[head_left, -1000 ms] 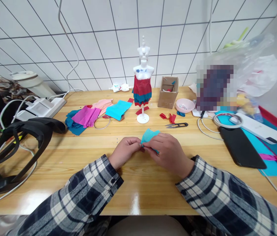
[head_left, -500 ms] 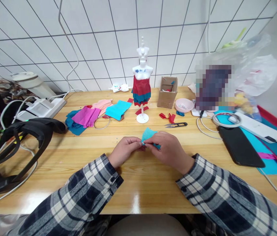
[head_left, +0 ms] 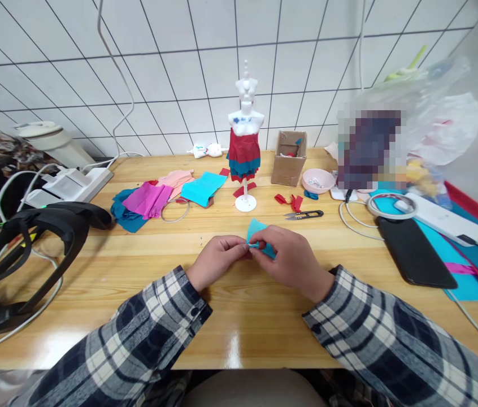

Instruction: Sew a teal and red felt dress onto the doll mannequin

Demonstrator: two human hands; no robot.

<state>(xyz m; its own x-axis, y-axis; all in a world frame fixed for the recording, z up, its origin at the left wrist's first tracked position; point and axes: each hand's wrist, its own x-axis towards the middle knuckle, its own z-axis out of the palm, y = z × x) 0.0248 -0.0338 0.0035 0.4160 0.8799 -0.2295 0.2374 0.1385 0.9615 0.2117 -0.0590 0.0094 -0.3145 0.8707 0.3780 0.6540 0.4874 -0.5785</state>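
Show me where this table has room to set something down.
Bare wood lies between the left sleeve and right sleeve, and between the left sleeve and black headset. Crowded: behind the black phone, and either side of the white mannequin.

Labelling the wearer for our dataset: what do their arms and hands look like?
Left grip and right grip: bare hands, no glove, ring or watch showing. Left sleeve and right sleeve: long, loose plaid in dark navy or black, grey and cream. The left cuff has a round dark button. No cables on either arm.
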